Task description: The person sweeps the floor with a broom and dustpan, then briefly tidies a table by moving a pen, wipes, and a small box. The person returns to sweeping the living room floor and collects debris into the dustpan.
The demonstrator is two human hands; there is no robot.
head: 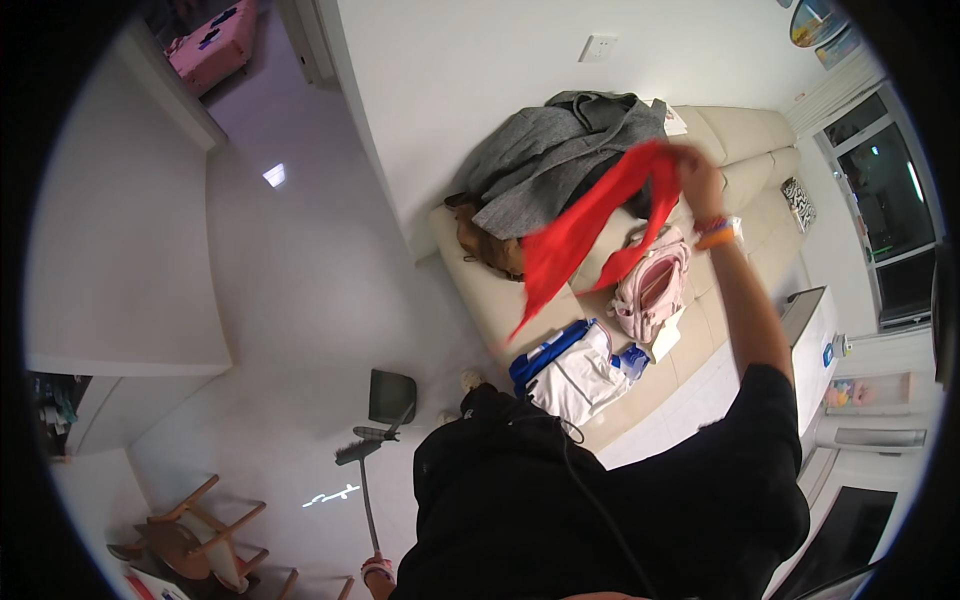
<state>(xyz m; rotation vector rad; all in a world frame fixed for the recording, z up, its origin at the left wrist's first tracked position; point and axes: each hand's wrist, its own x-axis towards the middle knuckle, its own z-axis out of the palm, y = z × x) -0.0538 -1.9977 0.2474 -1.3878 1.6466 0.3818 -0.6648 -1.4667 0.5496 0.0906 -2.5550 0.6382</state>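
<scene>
My right hand (697,184) is raised over a beige sofa (697,319), gripping one end of a red scarf (585,225). Motion blurs the scarf, which hangs in a long fold in front of a grey coat (525,146). Below it on the seat sits a pink backpack (651,289), unzipped at the top. A white and blue jacket (574,379) lies nearer to me. At the bottom edge, my left hand (379,568) is closed around the handle of a broom (365,487). The broom's dark bristles are near a dark green dustpan (391,396) on the floor.
A brown bag (487,240) is partly under the coat at the sofa's end. Wooden chairs (210,525) stand at lower left. A white table (810,352) is beyond the sofa's front at right. A doorway at upper left shows a pink-covered bed (217,49).
</scene>
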